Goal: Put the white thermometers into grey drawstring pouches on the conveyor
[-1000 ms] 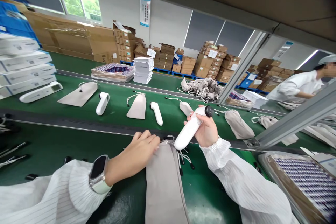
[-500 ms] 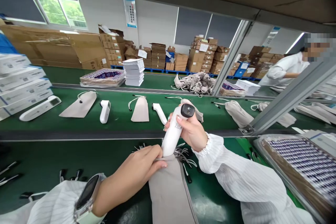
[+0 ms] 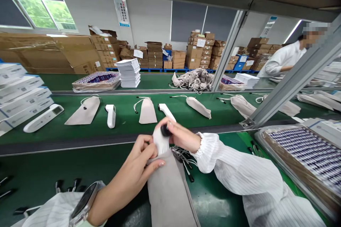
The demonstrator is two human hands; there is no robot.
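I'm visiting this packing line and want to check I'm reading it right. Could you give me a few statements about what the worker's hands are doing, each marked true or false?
1. The right hand is pushing a white device into a grey pouch. True.
2. The left hand rests flat on the belt, away from the pouch. False: it grips the pouch's mouth.
3. The device is fully outside the pouch. False: only its top end shows.
4. A watch sits on the left wrist. True.
5. More pouches and devices lie on the green belt beyond. True.
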